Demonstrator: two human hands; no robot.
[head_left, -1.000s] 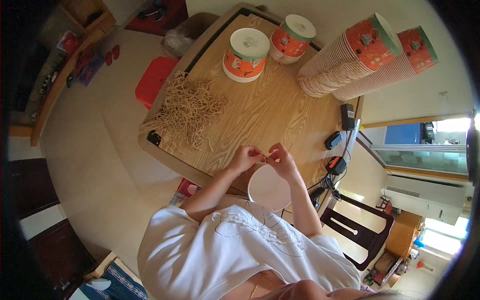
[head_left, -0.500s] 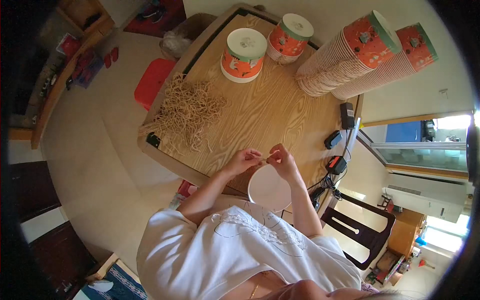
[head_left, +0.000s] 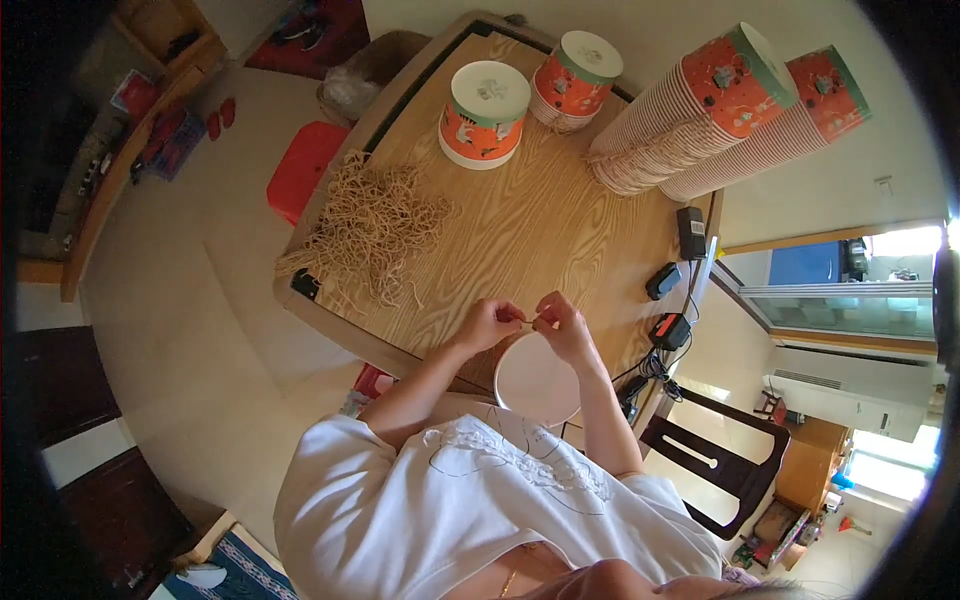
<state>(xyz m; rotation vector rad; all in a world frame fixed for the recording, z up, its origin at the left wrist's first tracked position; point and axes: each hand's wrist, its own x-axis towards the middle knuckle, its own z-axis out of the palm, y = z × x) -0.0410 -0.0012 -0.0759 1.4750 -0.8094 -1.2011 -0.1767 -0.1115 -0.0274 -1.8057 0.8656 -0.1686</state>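
Close to my body at the table's near edge, a paper bucket lies tilted with its pale open mouth facing me. Over its far rim, my left hand and my right hand pinch a short piece of tan cord between them. The fingertips of both hands are closed and nearly touching. Whether the cord is fastened to the bucket is too small to tell. A loose heap of tan cords lies to the left of my hands.
An orange and green bucket stands upside down beyond the cords, with a short stack behind it. Two tall leaning stacks, a nearer stack and a farther stack, occupy the far right. Black adapters with cables line the right edge.
Both hands stay over the bucket rim, still pinching the cord. They have drawn slightly closer around it, with only small finger movements. The whole view has shifted a little.
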